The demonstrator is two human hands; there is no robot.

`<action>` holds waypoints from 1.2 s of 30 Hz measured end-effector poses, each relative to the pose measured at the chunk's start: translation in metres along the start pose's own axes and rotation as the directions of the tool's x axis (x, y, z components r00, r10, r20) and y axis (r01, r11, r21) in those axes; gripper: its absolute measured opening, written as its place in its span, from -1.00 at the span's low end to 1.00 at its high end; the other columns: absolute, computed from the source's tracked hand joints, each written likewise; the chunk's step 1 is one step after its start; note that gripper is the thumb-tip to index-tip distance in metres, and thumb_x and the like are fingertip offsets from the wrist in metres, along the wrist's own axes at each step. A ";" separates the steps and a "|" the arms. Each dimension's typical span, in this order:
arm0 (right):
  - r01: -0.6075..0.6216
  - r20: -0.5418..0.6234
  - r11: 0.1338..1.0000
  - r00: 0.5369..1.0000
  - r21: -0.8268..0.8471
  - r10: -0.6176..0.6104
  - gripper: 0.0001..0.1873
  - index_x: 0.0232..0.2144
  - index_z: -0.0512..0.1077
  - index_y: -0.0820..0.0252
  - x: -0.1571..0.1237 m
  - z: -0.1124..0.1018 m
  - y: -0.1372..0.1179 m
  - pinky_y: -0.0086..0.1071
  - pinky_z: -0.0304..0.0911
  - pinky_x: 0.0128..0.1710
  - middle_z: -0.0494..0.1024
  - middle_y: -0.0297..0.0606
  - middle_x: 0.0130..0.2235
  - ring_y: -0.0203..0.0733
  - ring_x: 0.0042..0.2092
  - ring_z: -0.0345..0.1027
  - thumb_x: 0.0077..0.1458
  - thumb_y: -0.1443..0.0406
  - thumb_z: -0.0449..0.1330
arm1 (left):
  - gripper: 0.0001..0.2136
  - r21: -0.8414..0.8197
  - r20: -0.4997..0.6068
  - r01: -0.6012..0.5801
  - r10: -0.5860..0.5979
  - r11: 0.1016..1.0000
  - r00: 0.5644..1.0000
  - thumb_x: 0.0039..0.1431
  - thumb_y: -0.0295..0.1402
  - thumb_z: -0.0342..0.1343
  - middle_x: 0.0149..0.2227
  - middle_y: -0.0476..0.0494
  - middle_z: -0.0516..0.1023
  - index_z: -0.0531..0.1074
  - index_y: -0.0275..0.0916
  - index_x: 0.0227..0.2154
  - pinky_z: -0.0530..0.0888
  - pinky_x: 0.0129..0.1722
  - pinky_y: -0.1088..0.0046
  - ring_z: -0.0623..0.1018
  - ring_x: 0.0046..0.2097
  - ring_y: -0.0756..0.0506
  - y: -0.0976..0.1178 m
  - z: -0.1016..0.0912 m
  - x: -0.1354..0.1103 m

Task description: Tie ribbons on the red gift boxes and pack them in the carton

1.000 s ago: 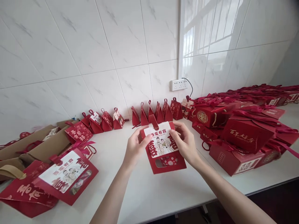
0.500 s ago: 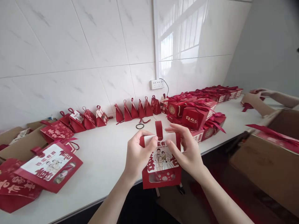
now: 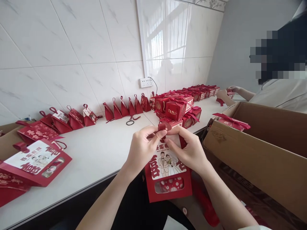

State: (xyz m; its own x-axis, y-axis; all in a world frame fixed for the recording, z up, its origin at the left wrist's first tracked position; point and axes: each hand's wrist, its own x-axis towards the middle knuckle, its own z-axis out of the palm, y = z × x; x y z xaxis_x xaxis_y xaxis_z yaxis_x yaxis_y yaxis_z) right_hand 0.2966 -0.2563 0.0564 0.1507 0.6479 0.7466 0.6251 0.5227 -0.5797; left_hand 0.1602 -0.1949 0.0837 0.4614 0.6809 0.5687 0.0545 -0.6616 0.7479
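Note:
In front of me, a red wedding candy box (image 3: 168, 164) hangs upright just off the table's front edge. Its white front panel carries a bride and groom, and a clear window below shows something red with white spots. At its top, my left hand (image 3: 147, 145) pinches the short red strap (image 3: 162, 127) between thumb and fingers. My right hand (image 3: 188, 148) is closed at the box's upper right, thumb on the panel and index finger close to the strap. What lies behind the fingers is hidden.
Several red triangular boxes (image 3: 124, 108) line the white table (image 3: 100, 143) by the wall. Ribboned square boxes (image 3: 176, 108) are stacked on the right, near an open cardboard carton (image 3: 251, 163). A black ring (image 3: 129, 122) lies mid-table. A co-worker's hands (image 3: 225, 95) hold a red box farther right.
My left hand has gone from the box's upper left side to the strap, which is now bent down. The box sits slightly lower. My view has turned right, bringing in the co-worker and more carton.

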 end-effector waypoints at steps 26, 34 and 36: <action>-0.253 -0.110 0.958 0.957 0.134 0.269 -0.93 -0.45 0.35 0.17 -0.026 -0.040 0.006 -0.45 0.20 -0.43 0.46 -0.36 -0.45 -0.30 -0.44 0.29 0.06 0.31 0.15 | -0.80 0.044 0.005 -0.023 0.022 0.999 1.000 0.12 -0.23 0.15 -0.51 -0.03 0.50 0.58 -0.24 -0.43 0.37 -0.45 0.54 0.42 -0.45 0.01 0.013 0.058 -0.003; -0.333 -0.062 0.919 0.934 0.212 0.352 -0.80 -0.18 0.37 0.16 -0.020 -0.073 0.028 -0.43 0.32 -0.36 0.55 -0.28 -0.27 -0.25 -0.31 0.43 0.12 0.26 0.14 | -0.74 0.038 0.020 0.035 -0.036 0.999 0.999 0.08 -0.15 0.17 -0.56 -0.02 0.49 0.53 -0.26 -0.52 0.31 -0.53 0.52 0.43 -0.49 0.00 0.008 0.082 0.031; -0.440 -0.006 0.863 0.890 0.248 0.456 -0.73 -0.13 0.37 0.18 -0.018 -0.088 0.037 -0.42 0.35 -0.43 0.57 -0.23 -0.23 -0.21 -0.32 0.47 0.11 0.21 0.16 | -0.72 0.001 0.069 0.074 -0.074 0.997 0.995 0.05 -0.13 0.19 -0.57 -0.03 0.49 0.51 -0.27 -0.54 0.29 -0.55 0.52 0.44 -0.51 0.00 0.006 0.092 0.051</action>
State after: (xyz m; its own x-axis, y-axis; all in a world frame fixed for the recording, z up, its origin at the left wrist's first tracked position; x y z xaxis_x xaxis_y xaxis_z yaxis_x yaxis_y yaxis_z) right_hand 0.3844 -0.2982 0.0503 0.4238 0.8114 0.4024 0.2833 0.3032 -0.9098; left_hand 0.2655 -0.1927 0.0858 0.5164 0.7046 0.4867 0.0892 -0.6096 0.7877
